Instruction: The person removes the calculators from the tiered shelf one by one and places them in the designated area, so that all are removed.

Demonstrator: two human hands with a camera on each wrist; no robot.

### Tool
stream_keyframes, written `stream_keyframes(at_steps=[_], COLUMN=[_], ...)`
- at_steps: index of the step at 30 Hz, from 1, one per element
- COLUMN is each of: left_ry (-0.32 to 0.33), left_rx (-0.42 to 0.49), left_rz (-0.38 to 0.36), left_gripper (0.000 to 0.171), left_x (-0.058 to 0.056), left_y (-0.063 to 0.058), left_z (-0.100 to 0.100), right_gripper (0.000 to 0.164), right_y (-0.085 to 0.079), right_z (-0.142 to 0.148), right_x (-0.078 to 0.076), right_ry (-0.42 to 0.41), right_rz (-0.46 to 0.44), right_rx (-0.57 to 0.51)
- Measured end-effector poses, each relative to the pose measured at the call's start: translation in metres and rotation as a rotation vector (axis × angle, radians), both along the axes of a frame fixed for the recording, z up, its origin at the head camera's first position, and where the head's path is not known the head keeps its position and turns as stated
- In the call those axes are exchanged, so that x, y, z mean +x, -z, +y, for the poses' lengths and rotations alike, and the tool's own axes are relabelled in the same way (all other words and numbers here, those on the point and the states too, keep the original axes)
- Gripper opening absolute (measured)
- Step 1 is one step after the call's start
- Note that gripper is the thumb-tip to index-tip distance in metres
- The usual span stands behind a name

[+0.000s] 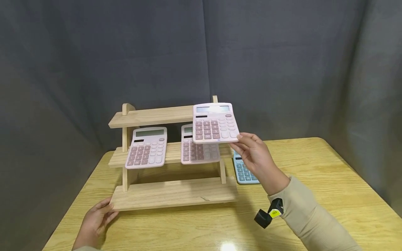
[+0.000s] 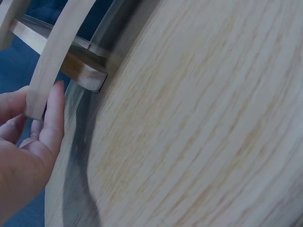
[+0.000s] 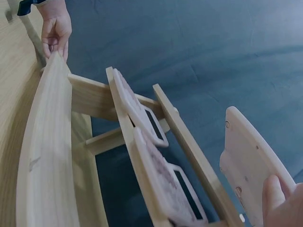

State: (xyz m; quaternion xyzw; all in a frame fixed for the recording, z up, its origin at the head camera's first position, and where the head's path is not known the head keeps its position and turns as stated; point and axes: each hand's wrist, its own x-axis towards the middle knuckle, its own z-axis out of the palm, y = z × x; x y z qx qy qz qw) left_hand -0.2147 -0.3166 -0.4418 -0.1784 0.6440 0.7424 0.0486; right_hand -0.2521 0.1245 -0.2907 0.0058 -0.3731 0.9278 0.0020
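My right hand (image 1: 255, 155) pinches a pink calculator (image 1: 213, 130) by its lower right corner, raised in front of the top shelf of a wooden rack (image 1: 169, 193). In the right wrist view the back of that calculator (image 3: 251, 161) shows, with a finger on it. My left hand (image 1: 95, 218) grips the left end of the rack's bottom board; the left wrist view shows the board end (image 2: 40, 94) between thumb and fingers. Two more pink calculators lean on the middle shelf, a left one (image 1: 147, 148) and a right one (image 1: 198, 155), the latter partly covered by the held one.
A blue calculator (image 1: 246, 174) lies on the wooden table (image 1: 314, 181) behind my right hand, partly hidden by it. Dark grey curtains (image 1: 267, 62) hang behind the table. A black device with a yellow label (image 1: 274, 212) is strapped at my right wrist.
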Motion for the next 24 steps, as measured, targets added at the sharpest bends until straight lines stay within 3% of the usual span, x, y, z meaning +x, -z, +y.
stream_keyframes(at_steps=[11, 24], left_ry=[0.012, 0.001], left_rx=[-0.016, -0.019], left_rz=[-0.003, 0.008], left_gripper=[0.062, 0.054], left_x=[-0.001, -0.002], left_y=[-0.001, 0.001], left_z=[0.003, 0.001], right_gripper=[0.005, 0.007], right_y=[0.02, 0.033], right_z=[0.034, 0.066], right_x=[0.011, 0.023], right_ry=[0.008, 0.015], right_rz=[0.018, 0.048], right_rx=[-0.064, -0.118])
